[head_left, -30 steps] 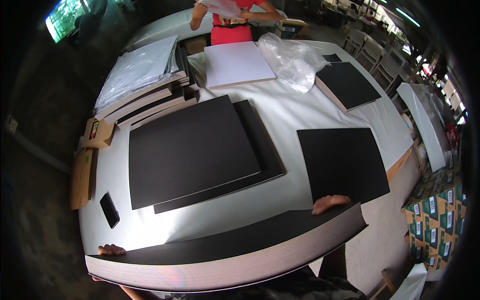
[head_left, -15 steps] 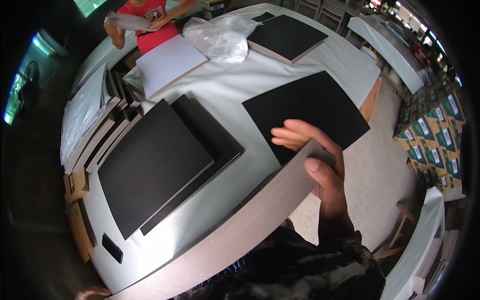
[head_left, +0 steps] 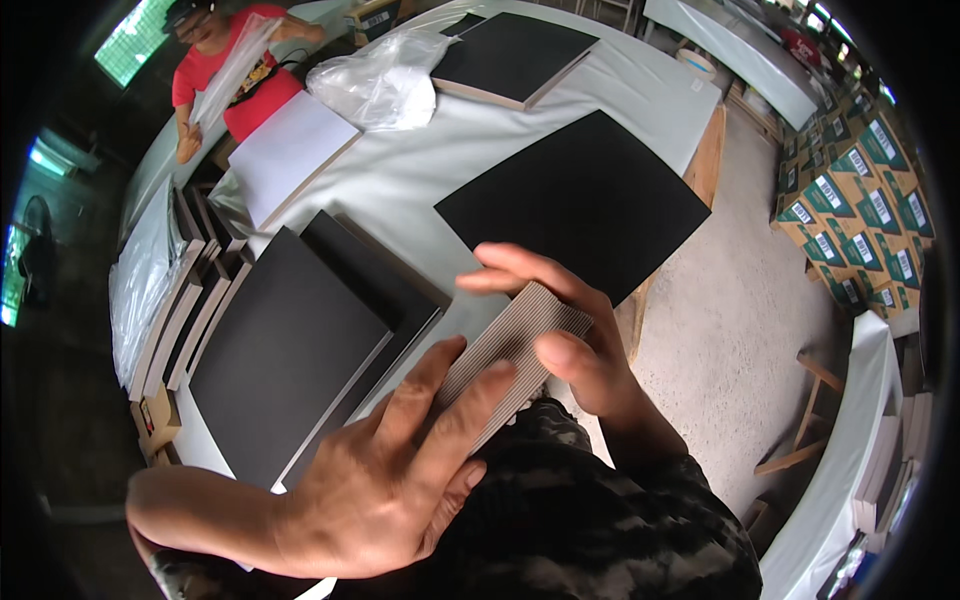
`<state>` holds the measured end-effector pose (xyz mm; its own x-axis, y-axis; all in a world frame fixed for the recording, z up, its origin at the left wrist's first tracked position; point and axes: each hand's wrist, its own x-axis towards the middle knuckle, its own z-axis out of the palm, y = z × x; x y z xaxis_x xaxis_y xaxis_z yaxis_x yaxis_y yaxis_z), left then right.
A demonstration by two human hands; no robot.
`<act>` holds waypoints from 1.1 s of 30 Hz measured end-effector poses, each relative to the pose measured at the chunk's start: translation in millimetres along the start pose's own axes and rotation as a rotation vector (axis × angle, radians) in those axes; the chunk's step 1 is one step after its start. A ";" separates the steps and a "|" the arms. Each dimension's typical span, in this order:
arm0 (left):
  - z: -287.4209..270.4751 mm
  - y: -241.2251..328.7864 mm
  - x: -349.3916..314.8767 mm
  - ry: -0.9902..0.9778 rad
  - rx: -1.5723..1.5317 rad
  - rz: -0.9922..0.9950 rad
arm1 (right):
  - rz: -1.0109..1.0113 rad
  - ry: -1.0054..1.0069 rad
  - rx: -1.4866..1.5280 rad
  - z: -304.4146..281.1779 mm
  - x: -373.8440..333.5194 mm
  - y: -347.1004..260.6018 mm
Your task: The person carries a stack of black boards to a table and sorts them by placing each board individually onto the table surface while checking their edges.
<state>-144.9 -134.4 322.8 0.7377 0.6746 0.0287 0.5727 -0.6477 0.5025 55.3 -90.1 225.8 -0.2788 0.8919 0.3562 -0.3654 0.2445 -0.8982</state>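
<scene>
A thick stack of board sheets (head_left: 508, 352) stands on edge in front of me, its striped grey-brown edges facing up. My right hand (head_left: 565, 330) holds the far end, fingers over the far side and thumb on the near side. Across the nearer part lies my left hand (head_left: 400, 460), its fingers bent over the stack and its thumb low on the near side; this hand hides much of the stack. Beyond the stack a black sheet (head_left: 585, 200) lies flat on the white-covered table (head_left: 660, 85). Left of it rest two black stacks (head_left: 290, 350), one overlapping the other.
Plastic-wrapped stacks (head_left: 150, 290) line the table's left edge. A white-topped stack (head_left: 290, 155), crumpled clear plastic (head_left: 380, 85) and another black stack (head_left: 515, 55) lie farther back. A person in red (head_left: 235, 70) handles clear plastic there. Cartons (head_left: 850, 210) are piled at right.
My left hand has come in from the lower left corner onto the stack. The stack has turned and now appears shorter, and my right hand has shifted left. The view has shifted too.
</scene>
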 end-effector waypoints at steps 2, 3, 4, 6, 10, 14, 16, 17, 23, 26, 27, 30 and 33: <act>5.9 -5.6 -0.7 0.051 0.071 0.042 | -0.131 0.091 0.002 0.2 -9.8 13.4; 5.9 -7.7 -1.2 0.056 0.050 0.054 | -0.237 0.136 -0.212 -4.0 -14.9 9.7; 5.8 -9.3 -2.0 0.066 0.027 0.062 | -0.293 0.137 -0.300 -9.3 -21.7 10.8; 5.9 -13.3 -1.8 0.083 0.026 0.095 | -0.351 0.136 -0.430 -11.9 -33.7 11.6; 7.5 -14.6 -4.4 0.107 0.033 0.068 | -0.340 0.178 -0.431 1.9 -42.1 13.8; -1.7 -15.8 -2.3 0.066 0.115 0.060 | -0.326 0.254 -0.334 9.9 -40.5 16.6; 1.2 -21.1 -4.3 0.091 0.059 0.052 | -0.325 0.276 -0.295 13.1 -39.3 17.6; 2.7 -23.1 -5.2 0.103 0.031 0.049 | -0.326 0.286 -0.273 15.1 -38.5 18.5; 2.0 -26.2 -4.1 0.090 0.014 0.041 | -0.344 0.298 -0.288 12.5 -37.3 23.2; 1.8 -28.3 -3.2 0.088 0.009 0.048 | -0.371 0.309 -0.302 12.5 -36.5 25.3; 1.9 -28.8 -2.9 0.086 0.005 0.049 | -0.382 0.312 -0.308 12.3 -36.3 25.7; 1.6 -29.4 -2.9 0.085 -0.004 0.048 | -0.389 0.301 -0.332 11.8 -35.1 25.8; 0.7 -29.0 -4.1 0.082 0.004 0.051 | -0.420 0.288 -0.410 10.4 -34.4 25.9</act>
<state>-164.3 -118.6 307.6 0.7344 0.6671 0.1248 0.5366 -0.6833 0.4951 46.2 -118.4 193.0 0.0839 0.7408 0.6664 -0.0068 0.6692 -0.7431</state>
